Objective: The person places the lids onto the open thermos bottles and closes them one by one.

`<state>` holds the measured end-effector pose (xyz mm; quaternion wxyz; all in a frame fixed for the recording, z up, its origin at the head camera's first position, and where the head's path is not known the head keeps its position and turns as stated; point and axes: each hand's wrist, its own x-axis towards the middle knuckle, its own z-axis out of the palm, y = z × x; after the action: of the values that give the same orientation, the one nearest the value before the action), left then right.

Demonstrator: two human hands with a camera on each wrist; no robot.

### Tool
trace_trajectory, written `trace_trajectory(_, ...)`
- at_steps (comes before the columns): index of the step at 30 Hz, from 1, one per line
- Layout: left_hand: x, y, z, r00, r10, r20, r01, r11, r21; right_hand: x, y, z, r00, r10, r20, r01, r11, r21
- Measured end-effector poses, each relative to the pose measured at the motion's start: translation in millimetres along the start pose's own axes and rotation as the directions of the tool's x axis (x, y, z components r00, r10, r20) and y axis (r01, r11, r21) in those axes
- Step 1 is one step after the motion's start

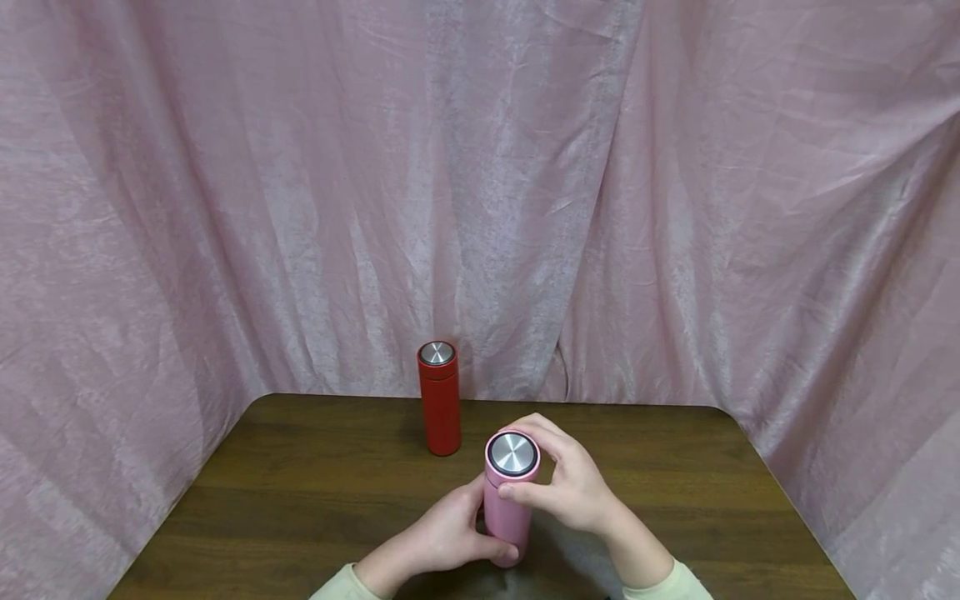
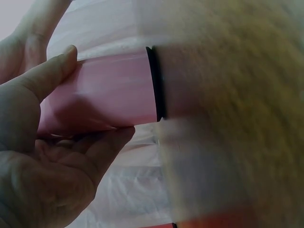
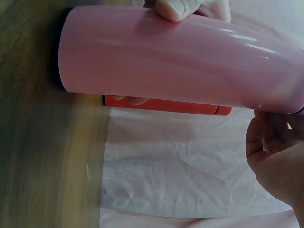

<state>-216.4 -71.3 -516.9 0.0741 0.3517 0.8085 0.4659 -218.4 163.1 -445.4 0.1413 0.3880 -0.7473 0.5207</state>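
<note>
A pink thermos flask (image 1: 507, 510) with a silver disc on its lid (image 1: 513, 454) stands near the front middle of the table, roughly upright. Low on its body, my left hand (image 1: 456, 527) grips it, thumb on the near side. The right hand (image 1: 573, 483) holds the flask at the lid, with its thumb in front and its fingers round the far side. Seen from the left wrist, the black base ring (image 2: 156, 84) is at the tabletop. Farther back stands a red thermos flask (image 1: 441, 410), apart from both hands; the pink one partly hides it in the right wrist view.
The dark wooden table (image 1: 315, 467) has rounded back corners. Behind it and along both sides hang pink velvety curtains (image 1: 495, 200). The red flask is close to the table's back edge, left of the pink one.
</note>
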Motion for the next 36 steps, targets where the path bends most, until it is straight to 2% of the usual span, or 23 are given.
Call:
trace_trajectory(8,0.2,2.0,1.0,1.0,-0.02,-0.023,0.02,1.0,0.005,0.4,-0.8,3.4,0.999,0.021,-0.041,-0.022,1.0,-0.02)
trace_trajectory(26,1.3,1.1,1.2,0.999,-0.026,-0.027,0.026,1.0,0.0,1.9,-2.6,6.2,0.997,0.039,-0.063,-0.041,0.999,-0.025)
trace_trajectory(31,1.6,-1.0,1.4,0.999,-0.031,-0.027,0.03,0.999,-0.011,1.3,-3.2,5.1,0.998,0.055,-0.044,-0.057,0.998,-0.04)
trace_trajectory(36,1.1,-1.9,1.0,0.999,-0.033,-0.016,0.032,0.999,-0.038,-1.1,-3.2,2.3,0.997,0.078,0.009,-0.077,0.995,-0.062)
